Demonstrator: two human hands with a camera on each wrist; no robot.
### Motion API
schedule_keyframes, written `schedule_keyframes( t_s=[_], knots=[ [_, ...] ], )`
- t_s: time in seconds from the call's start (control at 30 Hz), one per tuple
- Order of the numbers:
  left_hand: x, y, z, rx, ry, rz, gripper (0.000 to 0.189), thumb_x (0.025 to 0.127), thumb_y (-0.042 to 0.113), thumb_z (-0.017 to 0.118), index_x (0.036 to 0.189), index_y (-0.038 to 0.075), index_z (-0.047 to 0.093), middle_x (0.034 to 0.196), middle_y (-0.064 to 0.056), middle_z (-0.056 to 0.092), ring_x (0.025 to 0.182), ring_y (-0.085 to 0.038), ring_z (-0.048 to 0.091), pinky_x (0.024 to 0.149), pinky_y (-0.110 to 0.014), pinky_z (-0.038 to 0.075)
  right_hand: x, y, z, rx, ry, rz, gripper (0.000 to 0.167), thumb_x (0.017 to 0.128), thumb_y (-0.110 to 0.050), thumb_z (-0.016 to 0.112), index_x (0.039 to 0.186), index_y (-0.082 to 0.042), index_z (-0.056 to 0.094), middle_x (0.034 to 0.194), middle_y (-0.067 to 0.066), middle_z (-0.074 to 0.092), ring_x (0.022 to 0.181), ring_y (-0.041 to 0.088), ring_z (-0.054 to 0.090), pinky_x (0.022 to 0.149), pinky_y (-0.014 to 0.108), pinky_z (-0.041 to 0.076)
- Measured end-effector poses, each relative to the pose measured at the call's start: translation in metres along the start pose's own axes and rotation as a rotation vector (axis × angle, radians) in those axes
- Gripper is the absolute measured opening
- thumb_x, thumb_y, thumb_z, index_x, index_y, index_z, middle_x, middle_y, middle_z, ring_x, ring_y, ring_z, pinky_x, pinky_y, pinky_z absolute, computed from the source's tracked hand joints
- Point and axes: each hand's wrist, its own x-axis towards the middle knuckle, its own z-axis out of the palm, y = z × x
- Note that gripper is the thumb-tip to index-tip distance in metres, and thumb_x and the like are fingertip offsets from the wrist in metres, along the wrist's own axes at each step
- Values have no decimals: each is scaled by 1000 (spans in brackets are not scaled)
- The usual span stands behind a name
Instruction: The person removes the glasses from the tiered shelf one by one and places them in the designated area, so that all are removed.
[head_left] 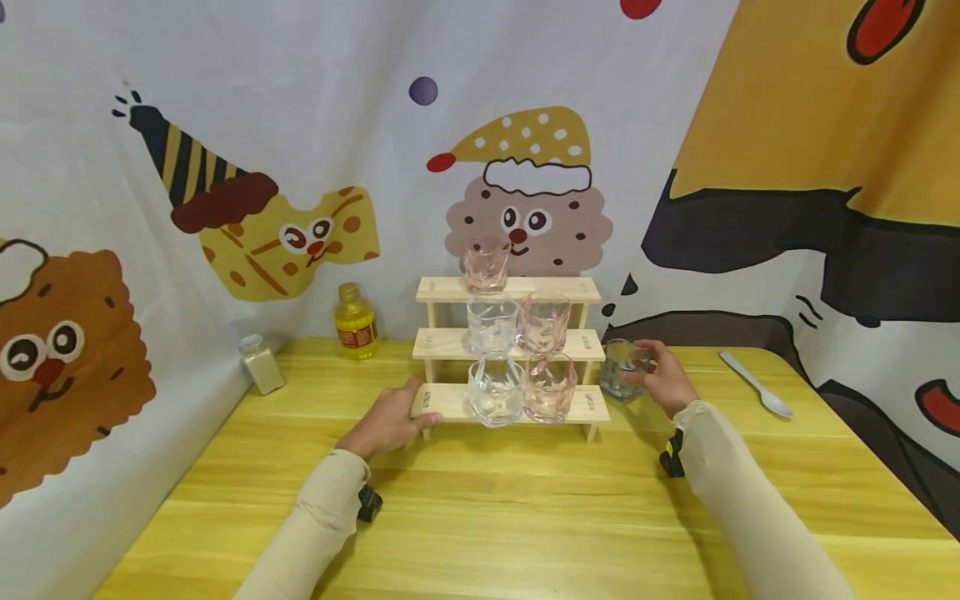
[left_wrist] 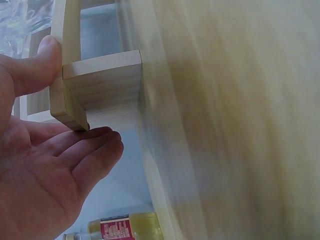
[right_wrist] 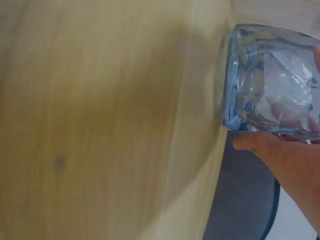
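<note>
A three-step wooden stand (head_left: 442, 402) rises at the back of the table. On its top step is one pink glass (head_left: 486, 268); the middle step bears a clear glass (head_left: 491, 327) and a pink one, and so does the lowest. At the lowest step's left end, my left hand (head_left: 386, 421) grips the board, thumb on top and fingers by its end and underside. Right of the stand, my right hand (head_left: 664, 380) holds a bluish glass (right_wrist: 270, 82) by its side, thumb and fingers around it. This glass is upright, on or just over the tabletop.
A bottle of yellow liquid (head_left: 356, 323) and a white-filled jar (head_left: 262, 365) stand at the back left. To the right lies a white spoon (head_left: 757, 386). A printed cloth (head_left: 360, 125) hangs behind the wooden table (head_left: 510, 517).
</note>
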Motion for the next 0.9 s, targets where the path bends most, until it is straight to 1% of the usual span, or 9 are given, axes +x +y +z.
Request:
schedule_keyframes(
  t_s=[0.1, 0.3, 0.37, 0.47, 0.53, 0.63, 0.73, 0.83, 0.9],
  knots=[
    [-1, -1, 1, -5, 6, 4, 63, 94, 31, 72, 143, 0, 47, 105, -18, 71, 88, -21, 63, 77, -39, 52, 5, 1, 5, 31, 9, 17, 77, 94, -3, 67, 155, 3, 20, 151, 31, 34, 141, 51, 37, 106, 55, 44],
    [-2, -2, 5, -15, 5, -7, 63, 94, 31, 72, 144, 2, 47, 110, -19, 72, 93, -21, 64, 82, -41, 52, 15, 2, 14, 33, 39, 38, 79, 92, -2, 68, 155, 2, 20, 154, 31, 32, 143, 51, 32, 110, 59, 40],
    [-3, -3, 5, -21, 2, -14, 63, 94, 31, 71, 144, 2, 46, 110, -19, 71, 91, -21, 65, 81, -40, 53, 19, 2, 16, 17, 52, 42, 80, 92, -4, 69, 156, 2, 21, 155, 31, 31, 144, 51, 31, 112, 59, 38],
    [-2, -4, 3, -22, 1, -14, 64, 94, 31, 71, 145, 2, 45, 107, -18, 72, 89, -20, 64, 79, -39, 53, 24, -1, 19, -34, 67, 56, 80, 93, -8, 69, 156, 1, 21, 157, 30, 30, 145, 50, 30, 114, 61, 35],
    [-2, -3, 1, -21, 0, -11, 65, 95, 31, 71, 146, 1, 44, 105, -17, 72, 87, -19, 64, 77, -38, 53, 27, -3, 20, -94, 61, 65, 81, 95, -12, 69, 157, -1, 19, 158, 30, 29, 145, 50, 29, 114, 61, 35],
    [-3, -2, -3, -18, 3, -9, 64, 95, 30, 70, 146, 1, 44, 103, -16, 72, 84, -19, 64, 75, -36, 52, 31, -7, 18, -205, 15, 72, 85, 98, -21, 66, 159, -2, 10, 160, 33, 25, 144, 54, 29, 113, 63, 34],
    [-2, -1, -5, -18, 8, -6, 63, 95, 29, 70, 145, 1, 45, 103, -16, 72, 84, -18, 63, 75, -36, 52, 31, -9, 13, -305, -42, 71, 93, 99, -30, 64, 160, -3, 0, 159, 38, 19, 143, 57, 28, 112, 65, 34],
    [-2, 1, -5, -26, 6, 4, 63, 95, 29, 70, 145, 1, 45, 104, -16, 72, 85, -18, 63, 77, -37, 52, 26, -16, 6, -342, -60, 70, 98, 98, -29, 65, 160, -1, -6, 159, 40, 16, 142, 59, 26, 111, 67, 33],
    [-2, 2, -5, -28, 0, 7, 64, 95, 29, 70, 146, 1, 44, 104, -16, 72, 85, -18, 62, 79, -38, 52, 21, -23, 0, -342, -34, 59, 97, 98, -25, 65, 160, -1, -5, 158, 41, 17, 142, 59, 26, 111, 68, 33]
  ],
)
